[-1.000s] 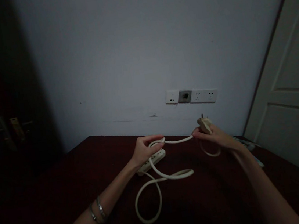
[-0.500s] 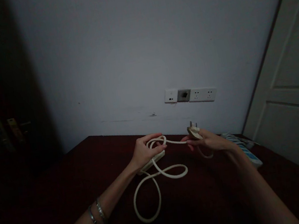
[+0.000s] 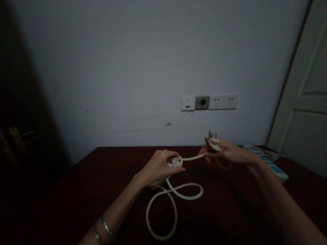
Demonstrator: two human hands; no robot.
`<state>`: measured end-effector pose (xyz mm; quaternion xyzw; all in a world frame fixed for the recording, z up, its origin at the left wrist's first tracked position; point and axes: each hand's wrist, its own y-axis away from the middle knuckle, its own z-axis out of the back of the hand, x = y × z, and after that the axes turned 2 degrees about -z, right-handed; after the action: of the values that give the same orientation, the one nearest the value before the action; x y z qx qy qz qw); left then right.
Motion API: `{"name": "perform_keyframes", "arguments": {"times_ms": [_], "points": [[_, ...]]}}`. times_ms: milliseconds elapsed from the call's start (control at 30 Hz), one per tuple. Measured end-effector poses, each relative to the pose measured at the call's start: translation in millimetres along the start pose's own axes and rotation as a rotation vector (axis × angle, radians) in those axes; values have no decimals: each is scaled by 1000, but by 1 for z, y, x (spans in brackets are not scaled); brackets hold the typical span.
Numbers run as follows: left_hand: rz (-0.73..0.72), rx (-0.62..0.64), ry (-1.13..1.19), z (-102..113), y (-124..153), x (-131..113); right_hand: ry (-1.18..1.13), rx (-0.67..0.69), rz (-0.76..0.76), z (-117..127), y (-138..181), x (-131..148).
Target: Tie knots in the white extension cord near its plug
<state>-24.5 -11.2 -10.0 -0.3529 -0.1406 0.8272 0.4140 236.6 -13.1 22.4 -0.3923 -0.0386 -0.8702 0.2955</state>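
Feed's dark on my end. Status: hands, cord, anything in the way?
Left hand shut on power strip and cord. Right hand shut on plug, prongs up. Cord loops slack on table. Striped item beside right wrist, clear of cord.

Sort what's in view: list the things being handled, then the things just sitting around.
In hand:
- power strip, under the left hand
- its white cord, looped on the table, also gripped by the left hand
- plug, pinched in the right hand

Lying about:
- wall sockets
- striped thing at the table's right edge, untouched
- white door
- dark door with handle
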Motion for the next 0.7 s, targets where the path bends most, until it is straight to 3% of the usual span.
{"name": "perform_keyframes", "arguments": {"times_ms": [100,267,533,700], "points": [[-38,50,-51,-2,3,-4,-11,3,13,-2,-1,2],[21,87,91,-10,4,-14,-44,-2,0,-2,-1,1],[90,-43,351,-17,4,-22,-52,-54,16,-6,-6,-4],[52,31,212,-15,4,-23,-74,15,3,-16,-10,4]]}}
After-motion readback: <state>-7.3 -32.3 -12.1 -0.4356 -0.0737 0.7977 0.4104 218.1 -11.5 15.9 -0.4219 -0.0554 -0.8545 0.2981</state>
